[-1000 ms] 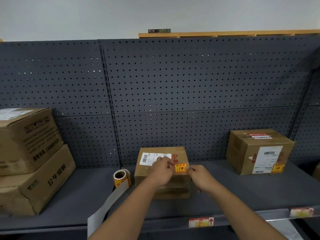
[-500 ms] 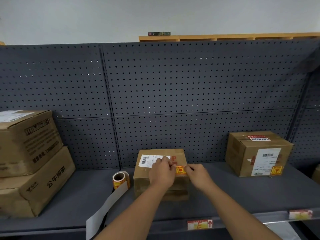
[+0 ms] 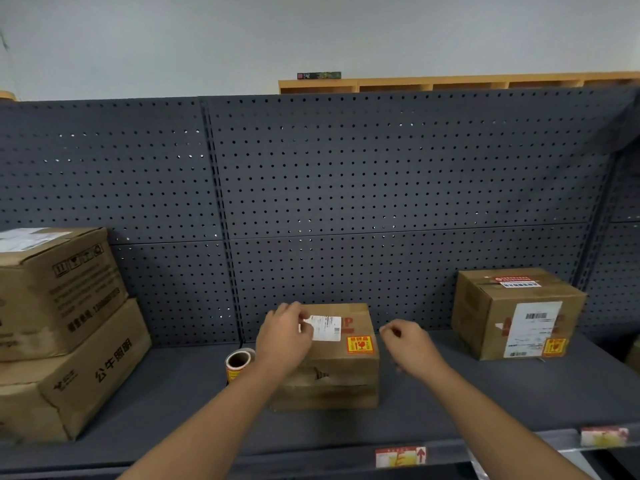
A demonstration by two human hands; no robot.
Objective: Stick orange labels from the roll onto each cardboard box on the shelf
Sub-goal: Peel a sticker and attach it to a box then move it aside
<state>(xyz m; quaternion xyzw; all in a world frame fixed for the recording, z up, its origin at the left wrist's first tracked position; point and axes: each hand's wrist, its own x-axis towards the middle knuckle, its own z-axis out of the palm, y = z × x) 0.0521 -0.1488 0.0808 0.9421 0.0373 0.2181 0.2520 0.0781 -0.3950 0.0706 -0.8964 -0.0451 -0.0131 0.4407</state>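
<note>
Middle box sits on the grey shelf, orange label stuck flat on its top near the front right corner, beside a white shipping label. Left hand rests on the box's top left part, fingers loosely bent over the white label's edge, gripping nothing. Right hand hovers just right of the box, clear of it, fingers loosely curled and empty. Hands apart. Label roll stands on the shelf just left of the box. Right box carries its own orange label. Two stacked boxes at far left
</note>
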